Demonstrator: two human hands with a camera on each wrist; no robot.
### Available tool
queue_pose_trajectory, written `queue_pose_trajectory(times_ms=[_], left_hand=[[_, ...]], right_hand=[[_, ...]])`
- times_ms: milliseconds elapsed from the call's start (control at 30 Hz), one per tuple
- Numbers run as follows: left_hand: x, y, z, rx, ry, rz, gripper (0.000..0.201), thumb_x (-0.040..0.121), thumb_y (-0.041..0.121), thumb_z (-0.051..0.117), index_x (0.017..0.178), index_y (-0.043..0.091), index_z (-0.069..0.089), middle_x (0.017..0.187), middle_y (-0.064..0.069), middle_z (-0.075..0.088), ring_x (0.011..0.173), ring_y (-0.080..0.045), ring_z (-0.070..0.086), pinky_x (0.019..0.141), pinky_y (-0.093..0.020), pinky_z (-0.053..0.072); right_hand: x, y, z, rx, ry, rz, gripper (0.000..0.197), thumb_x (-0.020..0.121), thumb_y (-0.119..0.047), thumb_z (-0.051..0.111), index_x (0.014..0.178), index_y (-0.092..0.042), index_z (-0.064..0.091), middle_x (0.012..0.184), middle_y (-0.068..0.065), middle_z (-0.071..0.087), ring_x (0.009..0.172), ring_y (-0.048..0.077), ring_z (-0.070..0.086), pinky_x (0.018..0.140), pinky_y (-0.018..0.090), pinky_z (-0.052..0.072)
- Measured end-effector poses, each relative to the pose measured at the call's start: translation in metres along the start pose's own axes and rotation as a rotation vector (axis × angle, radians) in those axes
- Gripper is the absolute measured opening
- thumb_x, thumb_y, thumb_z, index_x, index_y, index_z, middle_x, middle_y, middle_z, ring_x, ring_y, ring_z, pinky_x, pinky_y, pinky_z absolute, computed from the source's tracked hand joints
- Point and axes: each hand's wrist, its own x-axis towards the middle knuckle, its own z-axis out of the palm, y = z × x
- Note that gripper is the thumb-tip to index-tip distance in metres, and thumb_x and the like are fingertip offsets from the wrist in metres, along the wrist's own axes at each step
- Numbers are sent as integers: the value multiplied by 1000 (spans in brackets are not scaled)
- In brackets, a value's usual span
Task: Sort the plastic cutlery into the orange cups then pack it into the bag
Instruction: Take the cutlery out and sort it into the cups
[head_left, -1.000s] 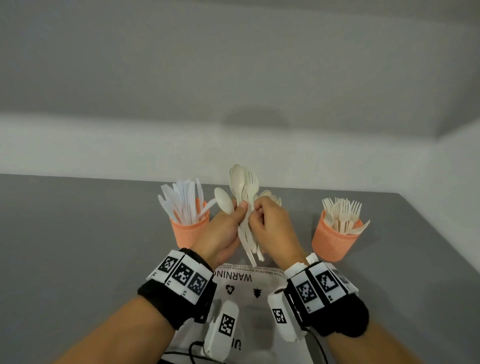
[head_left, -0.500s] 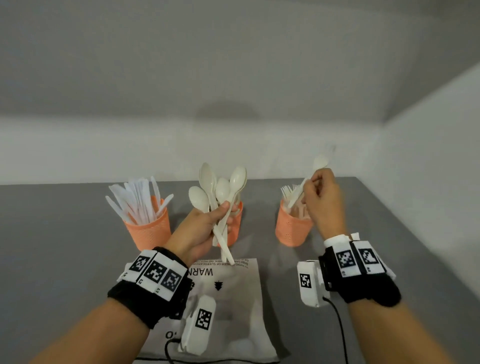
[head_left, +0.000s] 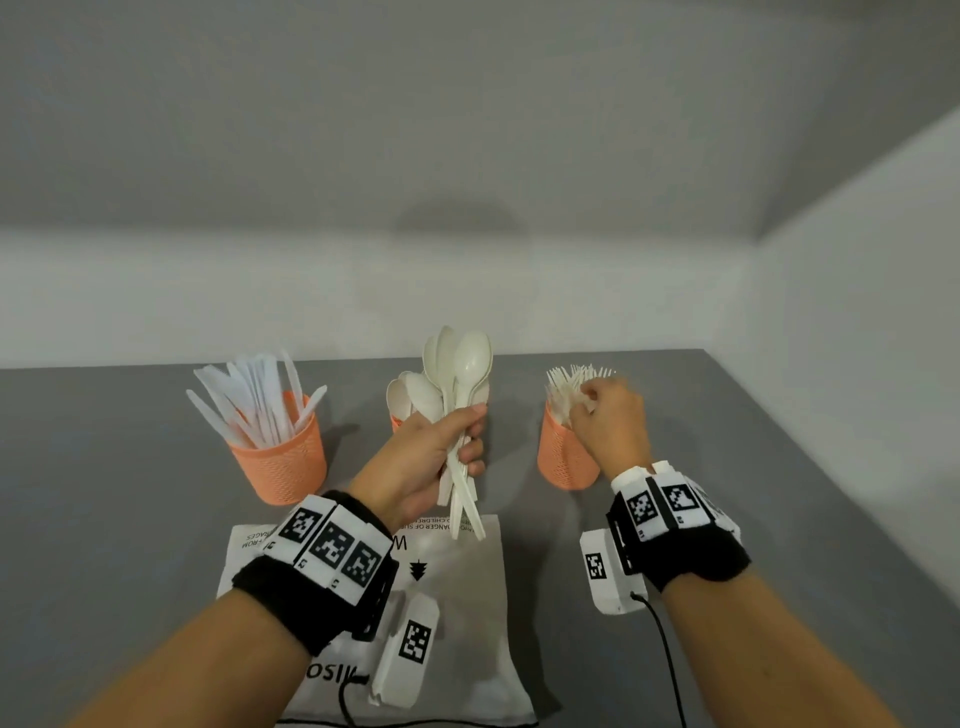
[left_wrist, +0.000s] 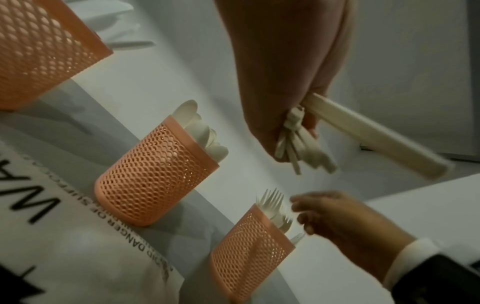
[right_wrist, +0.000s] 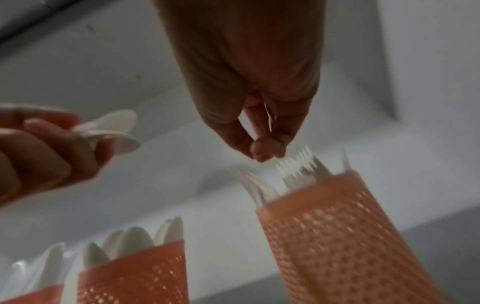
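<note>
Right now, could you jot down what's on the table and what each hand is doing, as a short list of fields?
Left hand: grips a bunch of spoons, bowls up
Right hand: fingertips pinched over the forks; blur hides whether it holds one
Left cup: knives
Middle cup: spoons
Right cup: forks
Bag: lies flat on the grey table, in front of the cups
</note>
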Motion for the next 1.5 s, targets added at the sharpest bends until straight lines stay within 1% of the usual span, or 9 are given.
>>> queue_pose_trajectory(times_ms=[133,300,433,733,867,967,1133,1267,1500], left_hand=[[0,1,0,-74,23,-36,11,93,9,36,91,5,46,54,-1,52,46,-14,39,46,-24,40],[-4,-1,5,309,103,145,19,98,12,42,87,5,55,58,-1,54,49,-10,53,47,-20,45],[2,-16,12,830,160,400,9,94,9,41,97,15,48,83,-6,52,70,-7,54,57,-11,44],[-2,-19,10,1231,269,501,47,91,5,47,136,1,35,105,-3,31,91,-13,39,82,-4,33],[-8,-11,3,1449,130,447,46,85,32,55,125,11,50,118,-5,34,105,-20,37,97,-32,36],[-2,8,-14,1228,195,301,74,68,56,49,133,20,47,126,-4,33,121,-20,34,104,-33,32],[23,13,-57,1037,361,71,124,57,47,83,148,11,7,142,-7,23,136,-22,27,111,-39,31],[38,-3,-77,1000,349,8,142,41,45,89,148,10,3,144,-8,28,136,-23,31,110,-40,32],[49,-13,-85,760,254,94,111,35,43,86,129,21,30,114,11,54,104,-3,56,94,-29,48]], right_hand=[[-24,-33,-5,243,101,-180,12,87,-9,55,92,-6,66,91,8,62,74,14,53,74,18,42],[-56,-71,0,582,-540,-77,33,88,-37,55,118,-23,51,85,-6,61,76,10,63,62,18,51],[-62,-78,15,830,-678,79,46,87,-33,60,128,-21,43,110,-3,63,98,7,62,73,22,53],[-53,-77,28,1225,-634,297,35,96,-29,45,125,-11,53,121,8,65,113,14,61,83,22,54],[-42,-69,29,1266,-530,352,18,96,-15,47,101,-3,59,86,12,72,80,17,71,66,26,57],[-24,-70,25,1205,-355,291,10,95,-10,46,88,-7,52,67,7,61,59,12,64,60,26,54],[9,-77,26,1014,-19,69,8,92,-15,53,90,-23,51,68,-7,62,78,13,62,89,33,46],[10,-90,38,1035,-56,-55,22,86,-7,61,106,2,56,78,-9,61,65,-2,62,70,11,49],[8,-102,56,1114,-49,-81,25,79,0,68,101,4,57,64,-16,63,62,1,60,62,12,49]])
